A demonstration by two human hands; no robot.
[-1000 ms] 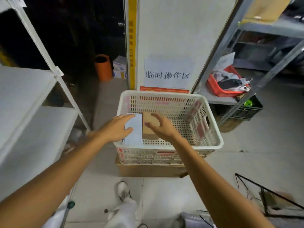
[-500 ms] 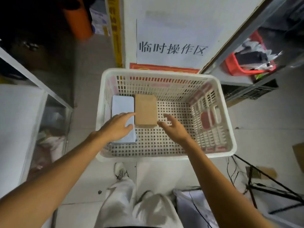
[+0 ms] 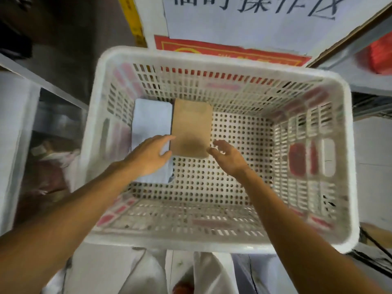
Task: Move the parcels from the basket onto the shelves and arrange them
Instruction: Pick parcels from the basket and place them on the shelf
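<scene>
I am going for the brown parcel (image 3: 192, 126), one hand at each side of its near end. To do this well I think I should bring my left hand (image 3: 151, 154) down onto its left edge and my right hand (image 3: 228, 155) onto its near right corner. I would get fingertips under both sides before lifting, so it comes up level rather than tipping. It lies close against the pale parcel (image 3: 151, 119), so the left fingers need to work into the seam between the two without dragging the pale one along.

Both hands are holding nothing. The left is flat with its fingers stretched out over the pale parcel's near half, and I cannot tell if it touches. The right is loosely spread just beside the brown corner.

The brown parcel is a flat cardboard rectangle, plain on top, lying on the perforated floor of the white basket (image 3: 212, 58) towards the far left. The pale parcel is a soft-looking, bluish-white flat pack between it and the basket's left wall. Nothing else lies in the basket. A white shelf (image 3: 14, 124) stands to the left, blurred.
</scene>
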